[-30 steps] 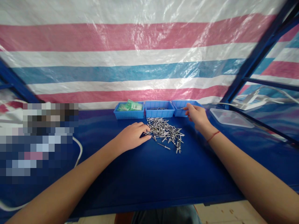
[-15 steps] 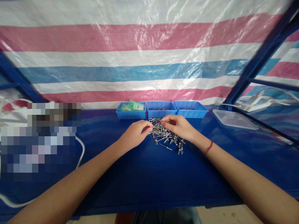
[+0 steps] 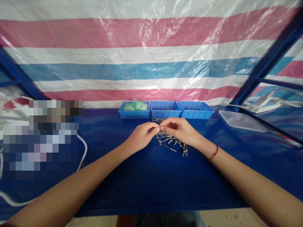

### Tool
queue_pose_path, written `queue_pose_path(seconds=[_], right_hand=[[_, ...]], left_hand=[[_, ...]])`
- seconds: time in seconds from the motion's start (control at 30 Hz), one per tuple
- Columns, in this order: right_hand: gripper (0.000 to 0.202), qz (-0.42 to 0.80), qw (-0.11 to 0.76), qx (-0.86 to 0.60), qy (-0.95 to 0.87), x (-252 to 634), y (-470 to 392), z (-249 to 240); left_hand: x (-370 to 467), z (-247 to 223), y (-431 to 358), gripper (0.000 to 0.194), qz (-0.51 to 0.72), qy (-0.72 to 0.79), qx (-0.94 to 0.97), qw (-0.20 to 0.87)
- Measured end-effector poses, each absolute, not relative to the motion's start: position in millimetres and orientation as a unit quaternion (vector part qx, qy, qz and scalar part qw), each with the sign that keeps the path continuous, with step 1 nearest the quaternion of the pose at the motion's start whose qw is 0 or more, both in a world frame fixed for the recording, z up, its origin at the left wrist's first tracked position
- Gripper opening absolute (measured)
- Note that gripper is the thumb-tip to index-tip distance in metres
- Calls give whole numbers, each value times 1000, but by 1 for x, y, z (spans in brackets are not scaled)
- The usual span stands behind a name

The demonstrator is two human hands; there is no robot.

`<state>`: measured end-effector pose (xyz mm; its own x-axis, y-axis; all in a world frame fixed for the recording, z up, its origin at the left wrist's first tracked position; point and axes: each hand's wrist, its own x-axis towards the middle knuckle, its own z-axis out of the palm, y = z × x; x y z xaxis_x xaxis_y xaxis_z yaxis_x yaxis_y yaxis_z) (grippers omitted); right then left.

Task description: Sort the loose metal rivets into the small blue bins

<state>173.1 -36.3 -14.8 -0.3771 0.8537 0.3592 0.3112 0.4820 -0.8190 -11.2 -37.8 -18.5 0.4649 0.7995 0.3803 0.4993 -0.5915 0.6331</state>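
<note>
A loose pile of silvery metal rivets (image 3: 168, 138) lies on the blue table (image 3: 151, 179), with a few strays at its front edge. Over the pile's left side, my left hand (image 3: 142, 135) is closed in a pinch, thumb against forefinger. My right hand (image 3: 181, 130), with a red string at the wrist, is pinched too and covers part of the pile. The fingertips of both hands meet; whatever small thing is between them is too hidden to make out.
Behind the pile stand three blue bins: the left (image 3: 134, 114) holds green-and-clear packets, the middle (image 3: 165, 114) and right (image 3: 196, 114) some small metal pieces. A clear plastic lid (image 3: 241, 121) lies at right, a white cable (image 3: 82, 148) at left.
My hands have come together: the left moved slightly right and the right slightly left, so their fingertips now meet. The view has shifted slightly.
</note>
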Motion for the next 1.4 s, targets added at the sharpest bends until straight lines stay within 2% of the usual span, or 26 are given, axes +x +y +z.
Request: queue_pose_path(seconds=[0.23, 0.43, 0.6, 0.8, 0.9, 1.0, 1.07, 1.27, 1.4], right_hand=[[17, 322, 420, -371, -763, 173, -39, -10], [12, 203, 392, -377, -815, 174, -42, -5], [10, 160, 373, -375, -833, 177, -41, -6], [18, 254, 356, -375, -817, 177, -35, -10], [18, 263, 420, -445, -746, 190, -24, -10], [19, 199, 510, -557, -624, 218, -8, -10], [19, 128, 540, -618, -557, 241, 3, -11], [28, -19, 447, -729, -518, 281, 13, -14], [35, -30, 455, -716, -528, 277, 9, -14]], left_hand=[[-10, -20, -39, 18, 325, 388, 834, 220], [-12, -23, -36, 18, 346, 389, 828, 208], [-13, -21, -36, 13, 381, 392, 814, 195], [-12, -21, -38, 18, 390, 398, 811, 176], [-13, -22, -38, 32, 389, 402, 811, 170], [-15, -21, -38, 23, 364, 386, 837, 135], [-18, -19, -38, 19, 331, 359, 867, 100], [-24, -16, -38, 37, 229, 300, 924, 63], [-26, -16, -38, 27, 208, 282, 933, 82]])
